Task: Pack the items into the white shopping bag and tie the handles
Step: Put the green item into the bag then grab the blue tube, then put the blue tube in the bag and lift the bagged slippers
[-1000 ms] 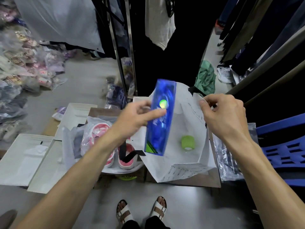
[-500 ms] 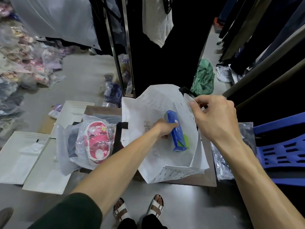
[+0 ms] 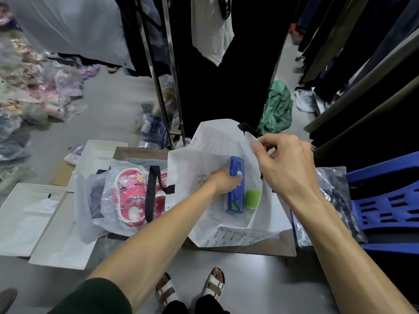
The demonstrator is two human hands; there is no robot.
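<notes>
The white shopping bag [image 3: 210, 146] stands open on a low brown table [image 3: 285, 248]. My right hand [image 3: 285, 164] pinches the bag's right rim and holds it open. My left hand [image 3: 223, 180] reaches inside the bag and grips a long blue box [image 3: 237, 196], which stands tilted against the bag's bottom. A small green roll [image 3: 252, 199] lies inside the bag, just right of the box. Left of the bag, pink slippers in a clear plastic wrap [image 3: 129, 196] lie on the table, with the bag's black handle [image 3: 153, 191] draped over them.
White flat boxes [image 3: 27, 220] lie on the floor at left. A blue plastic chair [image 3: 390, 200] and a clear plastic packet [image 3: 333, 200] sit at right. A metal clothes rack [image 3: 169, 71] with dark hanging clothes stands behind the table. Bagged goods pile at far left.
My left hand brought the blue box down from above the bag's mouth into the bag, beside the green roll. My right hand kept hold of the rim.
</notes>
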